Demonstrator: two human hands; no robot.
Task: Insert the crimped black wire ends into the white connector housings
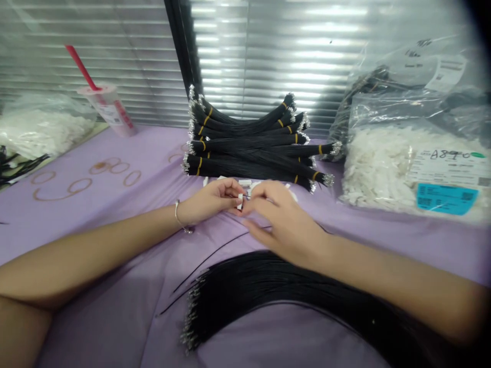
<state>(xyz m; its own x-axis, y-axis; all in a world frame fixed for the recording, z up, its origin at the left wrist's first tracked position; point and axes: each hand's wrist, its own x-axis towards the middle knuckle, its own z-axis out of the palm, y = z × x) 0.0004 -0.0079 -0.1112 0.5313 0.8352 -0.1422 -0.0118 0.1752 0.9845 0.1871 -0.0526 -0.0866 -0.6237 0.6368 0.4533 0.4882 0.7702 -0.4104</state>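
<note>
My left hand pinches a small white plastic connector between thumb and fingers. My right hand meets it from the right, fingertips pressed together on a thin black wire at the connector. A large loose bundle of black wires with metal terminals lies under my right forearm. More small white connectors lie on the purple cloth just behind my hands.
A stack of tied black wire bundles stands behind my hands. Clear bags of white connectors sit at the right, another bag at the left. A plastic cup with a red straw stands far left.
</note>
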